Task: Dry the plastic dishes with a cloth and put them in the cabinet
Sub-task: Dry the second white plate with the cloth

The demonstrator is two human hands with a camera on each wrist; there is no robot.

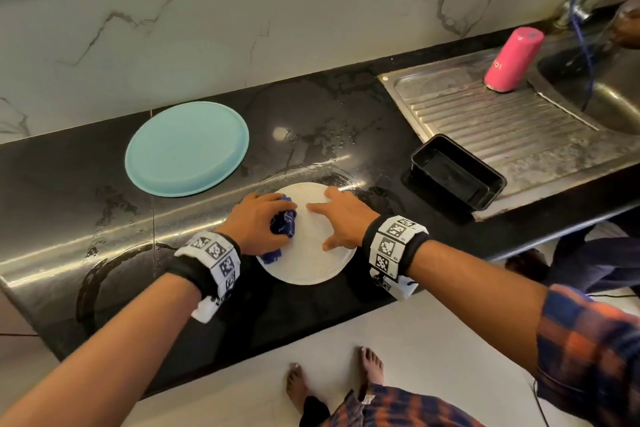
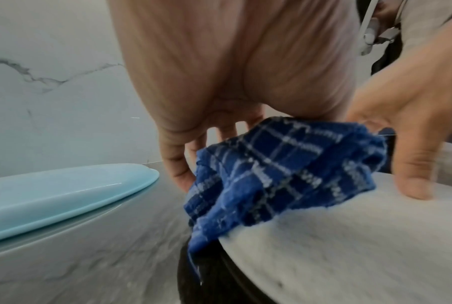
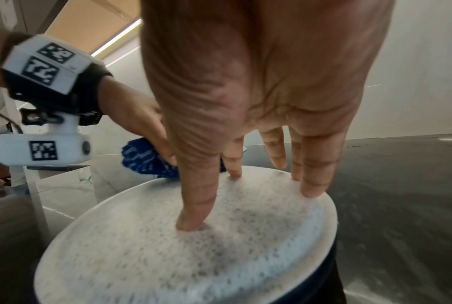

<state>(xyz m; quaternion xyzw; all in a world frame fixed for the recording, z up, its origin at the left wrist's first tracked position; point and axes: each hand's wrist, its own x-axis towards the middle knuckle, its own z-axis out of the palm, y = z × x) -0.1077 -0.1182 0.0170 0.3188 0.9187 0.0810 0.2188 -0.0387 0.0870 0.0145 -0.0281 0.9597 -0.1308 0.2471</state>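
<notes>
A white speckled plastic plate [image 1: 311, 253] [image 2: 362, 246] [image 3: 193, 257] lies upside down near the front edge of the black counter. My left hand [image 1: 259, 222] [image 2: 219, 82] grips a bunched blue checked cloth [image 1: 284, 220] [image 2: 284, 174] [image 3: 146, 158] on the plate's left side. My right hand [image 1: 341, 218] [image 3: 258, 102] lies spread on the plate with straight fingers pressing it down. A light blue plate [image 1: 187, 148] [image 2: 58, 193] rests upside down further back to the left.
A black rectangular tray [image 1: 457, 173] sits at the edge of the steel drainboard [image 1: 512, 121] on the right. A pink tumbler [image 1: 512, 59] stands upside down there, beside the sink [image 1: 606, 87]. The counter [image 1: 104, 218] shows wet streaks. Another person's hand [image 1: 627, 24] is at the tap.
</notes>
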